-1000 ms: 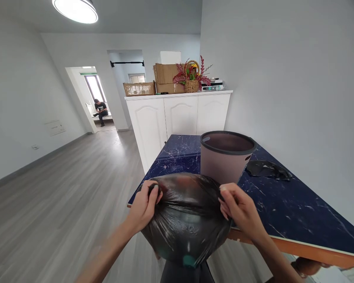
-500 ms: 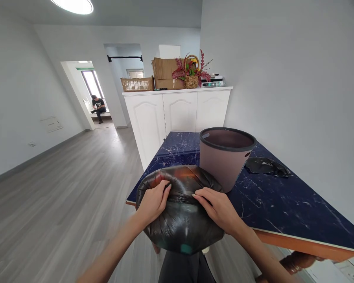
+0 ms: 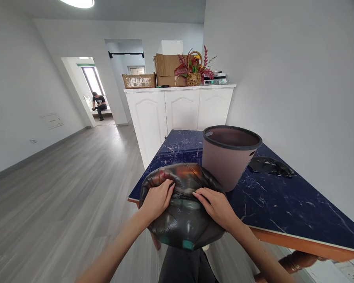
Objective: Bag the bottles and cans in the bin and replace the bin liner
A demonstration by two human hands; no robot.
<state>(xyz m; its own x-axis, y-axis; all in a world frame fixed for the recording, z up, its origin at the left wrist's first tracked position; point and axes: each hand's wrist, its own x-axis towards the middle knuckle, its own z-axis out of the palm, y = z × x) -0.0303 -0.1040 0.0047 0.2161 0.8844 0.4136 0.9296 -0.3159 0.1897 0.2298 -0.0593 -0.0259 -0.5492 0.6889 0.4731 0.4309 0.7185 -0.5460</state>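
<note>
The left hand (image 3: 157,199) and the right hand (image 3: 214,204) both have a closed grip, each pinching the top of the full black bag (image 3: 188,228), with a small gap between the hands. This bag is at the near edge of the bench (image 3: 277,204), in front of the bin (image 3: 221,167); whether the bench supports it, I cannot tell. To the right of the bin lies a crumpled black plastic (image 3: 270,166).

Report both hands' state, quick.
Left hand: closed, pinching the filled black plastic bag.
Right hand: closed, pinching the same bag.
</note>
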